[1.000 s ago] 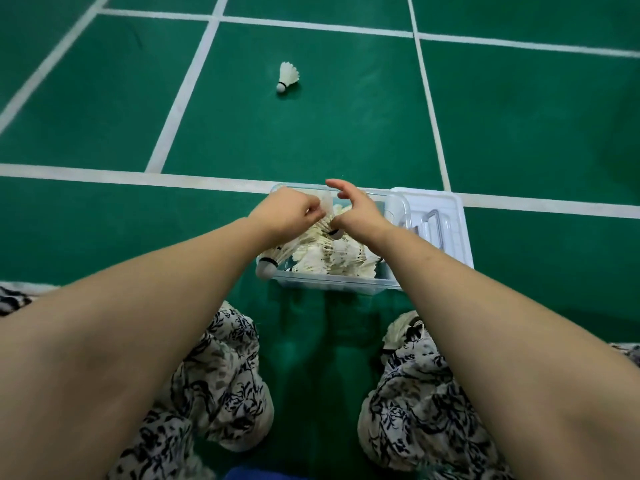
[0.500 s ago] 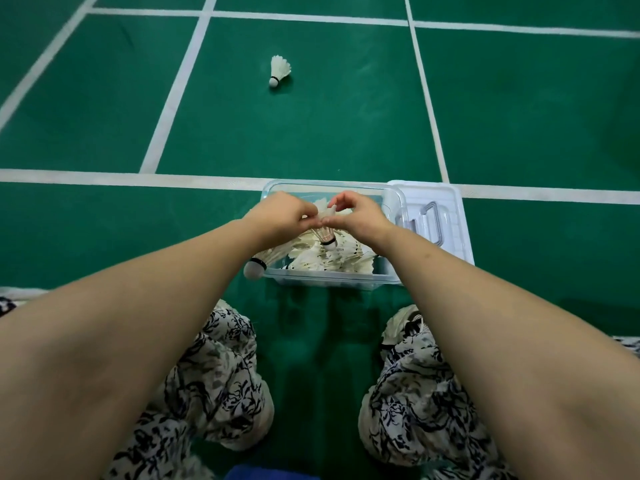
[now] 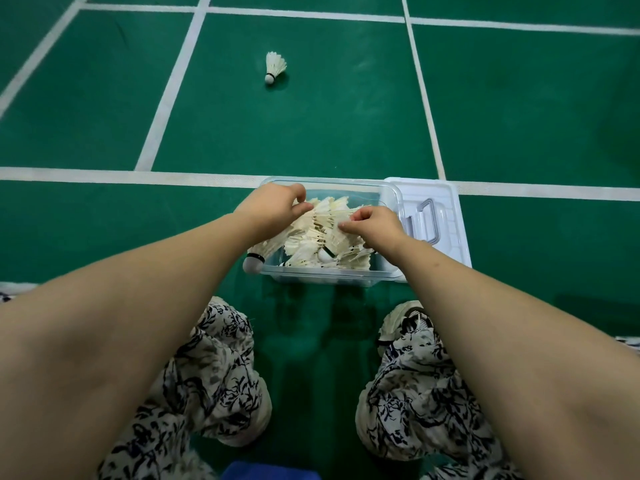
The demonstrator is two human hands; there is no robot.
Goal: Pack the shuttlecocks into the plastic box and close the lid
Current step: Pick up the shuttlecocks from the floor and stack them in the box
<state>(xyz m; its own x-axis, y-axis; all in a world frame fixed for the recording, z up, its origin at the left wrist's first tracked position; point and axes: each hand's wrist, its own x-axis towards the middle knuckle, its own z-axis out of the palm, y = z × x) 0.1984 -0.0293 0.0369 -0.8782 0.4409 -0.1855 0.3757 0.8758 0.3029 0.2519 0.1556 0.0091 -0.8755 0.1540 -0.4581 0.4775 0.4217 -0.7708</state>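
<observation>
In the head view, the hands that met half a second ago have parted. The left hand [image 3: 273, 206] grips a held shuttlecock [image 3: 258, 258], its cork jutting past the plastic box [image 3: 329, 277]. The right hand [image 3: 374, 225] pinches feathers of the shuttlecocks [image 3: 329, 237] piled inside. A stray shuttlecock [image 3: 274, 65] lies well apart and the lid [image 3: 450, 216] is still off, so packing looks unfinished.

The floor [image 3: 346, 133] is green court matting crossed by white lines [image 3: 173, 91]. A clear plastic box [image 3: 322, 277] stands on it, its far edge at the line running across. The white lid [image 3: 450, 216] lies flat against the box's right side, partly over that line. One shuttlecock [image 3: 274, 65] lies alone, well beyond the box. A pale shoe [image 3: 405, 317] rests nearer, and a blue object [image 3: 270, 472] shows at the bottom edge.
</observation>
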